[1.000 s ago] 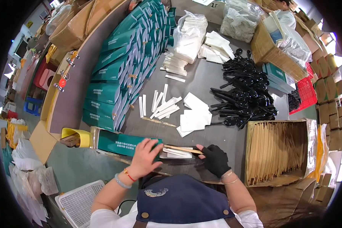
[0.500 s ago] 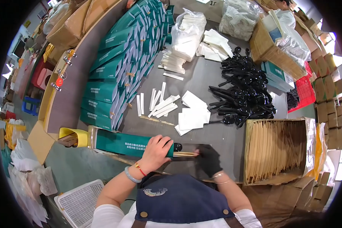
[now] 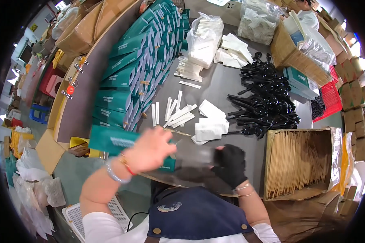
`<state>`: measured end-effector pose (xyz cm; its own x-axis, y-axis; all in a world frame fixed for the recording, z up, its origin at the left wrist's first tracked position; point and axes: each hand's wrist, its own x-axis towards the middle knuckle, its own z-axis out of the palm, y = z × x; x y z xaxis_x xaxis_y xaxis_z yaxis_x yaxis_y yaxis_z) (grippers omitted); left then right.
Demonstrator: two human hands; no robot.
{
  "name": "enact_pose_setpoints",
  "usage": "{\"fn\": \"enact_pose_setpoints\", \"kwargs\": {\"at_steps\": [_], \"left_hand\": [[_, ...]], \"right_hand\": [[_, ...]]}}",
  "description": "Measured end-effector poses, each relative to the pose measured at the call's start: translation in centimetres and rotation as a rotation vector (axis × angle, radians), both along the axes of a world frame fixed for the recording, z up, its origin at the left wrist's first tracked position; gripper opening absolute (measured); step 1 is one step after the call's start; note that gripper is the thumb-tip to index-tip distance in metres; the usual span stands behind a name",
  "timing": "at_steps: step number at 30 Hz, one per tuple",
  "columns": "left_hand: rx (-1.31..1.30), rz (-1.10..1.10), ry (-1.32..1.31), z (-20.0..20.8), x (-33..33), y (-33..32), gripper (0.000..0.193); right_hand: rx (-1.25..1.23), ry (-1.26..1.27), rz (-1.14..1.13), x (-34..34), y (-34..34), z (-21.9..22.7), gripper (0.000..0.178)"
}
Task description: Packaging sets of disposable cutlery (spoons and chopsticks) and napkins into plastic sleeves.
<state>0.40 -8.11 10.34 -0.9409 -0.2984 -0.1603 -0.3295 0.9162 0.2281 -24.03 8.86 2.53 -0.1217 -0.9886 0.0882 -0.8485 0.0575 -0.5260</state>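
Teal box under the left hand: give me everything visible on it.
The long teal cardboard box looks like a slim rectangular carton with pale print on its side, which motion blur makes unreadable. It lies roughly level at the near edge of the grey table, slightly tilted. The bare left hand covers its right part, fingers over the top. Whether its end is open cannot be told. Matching boxes stand stacked behind it.

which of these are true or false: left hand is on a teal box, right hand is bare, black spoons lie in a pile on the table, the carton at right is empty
1. The left hand is on a teal box. True.
2. The right hand is bare. False: it wears a black glove.
3. Black spoons lie in a pile on the table. True.
4. The cardboard carton at right is empty. False: it is packed with thin tan sticks.
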Motion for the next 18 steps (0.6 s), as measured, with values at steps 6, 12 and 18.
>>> {"fn": "enact_pose_setpoints", "kwargs": {"at_steps": [6,12,18], "left_hand": [[-0.460,0.424,0.323,-0.7,4.5,-5.6,0.029],[0.031,0.802,0.257,-12.7,2.6,7.0,0.089],[0.199,0.920,0.377,-14.0,3.2,7.2,0.093]], "right_hand": [[0.005,0.038,-0.106,-1.5,0.7,0.3,0.061],[0.114,0.128,-0.047,0.1,1.3,0.9,0.057],[0.245,0.215,0.077,0.7,0.9,1.4,0.058]]}}
